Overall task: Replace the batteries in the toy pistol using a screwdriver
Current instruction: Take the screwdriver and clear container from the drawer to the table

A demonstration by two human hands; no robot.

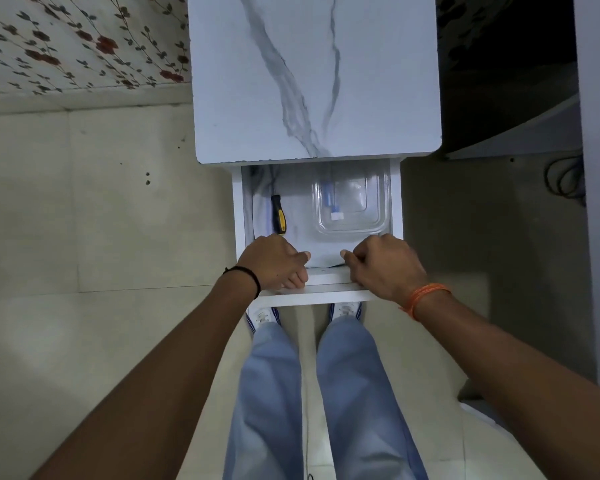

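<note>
A white drawer [326,280] stands pulled out from under a marble-patterned table top [312,74]. My left hand [274,261] and my right hand [385,265] both grip the drawer's front panel, fingers curled over its edge. Inside the drawer, a screwdriver [278,214] with a black and yellow handle lies at the left. A clear plastic container [350,206] sits at the right, with small blue and white items inside. No toy pistol is visible.
A floral-papered wall [77,39] is at the upper left. A dark cabinet or shelf [506,74] stands to the right of the table, with cables [565,178] on the floor. My legs and shoes [264,317] are below the drawer on a tiled floor.
</note>
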